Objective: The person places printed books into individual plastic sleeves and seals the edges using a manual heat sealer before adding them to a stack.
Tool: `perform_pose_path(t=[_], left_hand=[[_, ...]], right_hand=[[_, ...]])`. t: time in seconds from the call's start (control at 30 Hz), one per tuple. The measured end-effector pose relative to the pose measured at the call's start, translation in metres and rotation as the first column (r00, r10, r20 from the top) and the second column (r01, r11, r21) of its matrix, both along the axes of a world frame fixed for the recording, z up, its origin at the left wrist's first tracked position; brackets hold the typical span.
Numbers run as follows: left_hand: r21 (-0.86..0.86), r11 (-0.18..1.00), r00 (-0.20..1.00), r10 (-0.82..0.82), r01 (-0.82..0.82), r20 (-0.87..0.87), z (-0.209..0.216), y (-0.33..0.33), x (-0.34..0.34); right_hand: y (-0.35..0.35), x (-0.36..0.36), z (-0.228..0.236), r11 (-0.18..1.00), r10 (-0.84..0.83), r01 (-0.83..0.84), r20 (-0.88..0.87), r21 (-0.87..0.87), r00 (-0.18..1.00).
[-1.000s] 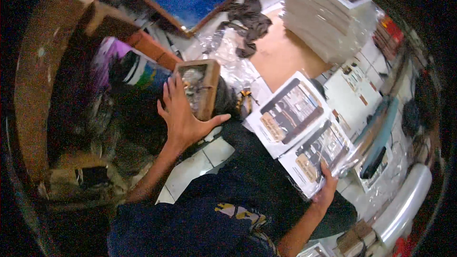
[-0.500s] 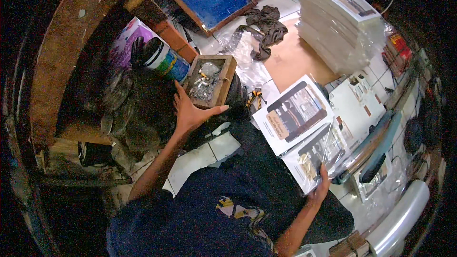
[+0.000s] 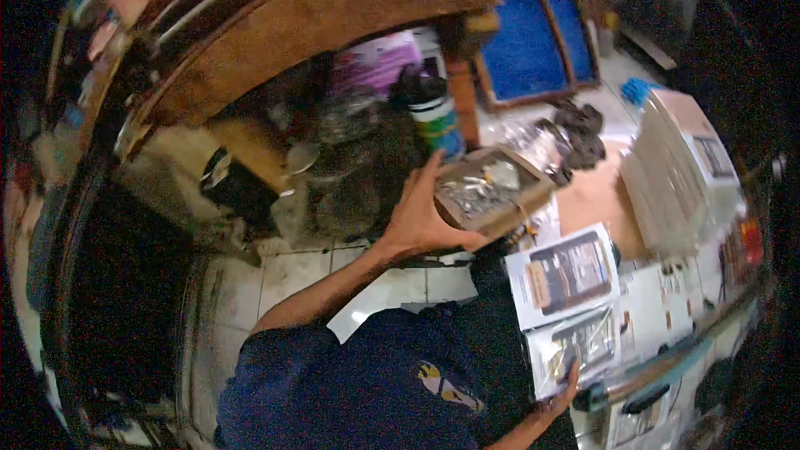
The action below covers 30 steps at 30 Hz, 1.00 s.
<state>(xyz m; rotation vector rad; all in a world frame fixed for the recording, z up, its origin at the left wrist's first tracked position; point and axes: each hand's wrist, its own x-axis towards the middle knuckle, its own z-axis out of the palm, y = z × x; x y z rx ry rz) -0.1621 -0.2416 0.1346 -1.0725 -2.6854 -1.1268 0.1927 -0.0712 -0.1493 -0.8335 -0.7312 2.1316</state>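
My left hand [image 3: 421, 217] is closed round the near-left corner of a small wooden box ashtray [image 3: 533, 193], fingers along one side and thumb along the front. Grey ash and several cigarette butts [image 3: 487, 183] lie inside it. My right hand [image 3: 560, 400] grips the lower edge of a white printed book [image 3: 554, 367] in shiny clear plastic, thumb on top. Just above it, by my leg, lies a like book [image 3: 567, 275] with a dark picture on its cover. Orange-and-black pliers [image 3: 525, 233] show partly behind the ashtray.
Beyond the ashtray stand a dark-lidded container [image 3: 435, 121] and a wooden bench [image 3: 350, 12]. Blue-meshed frames [image 3: 521, 46] lean behind. Crumpled dark plastic [image 3: 579, 129] lies near a tall book stack [image 3: 675, 175] on brown board [image 3: 587, 208]. A long bar [image 3: 658, 367] crosses at right.
The view has swung left, so everything sits farther right and is blurred. My left hand has closed in on the ashtray, which now overlaps the pliers. My right hand keeps the book.
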Motion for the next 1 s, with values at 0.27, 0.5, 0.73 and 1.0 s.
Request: perform_pose_path(t=[0.27,0.5,0.73,1.0], left_hand=[[-0.190,0.915,0.924,-0.312,0.355,0.222,0.161,-0.103,0.016],[-0.122,0.992,0.961,-0.007,0.042,0.275,0.230,-0.234,0.015],[-0.030,0.907,0.878,0.416,-0.421,0.237,0.289,-0.407,0.004],[0.663,0.505,0.826,0.439,-0.552,0.353,0.354,-0.473,-0.040]], right_hand=[[0.016,-0.001,-0.009,0.993,0.109,-0.112,-0.078,-0.037,0.991],[0.013,0.000,0.001,0.999,0.039,-0.041,0.258,0.004,0.965],[0.028,0.001,-0.028,0.992,0.104,-0.083,0.236,-0.096,0.966],[0.018,0.006,-0.029,0.994,0.015,-0.042,0.259,0.098,0.966]])
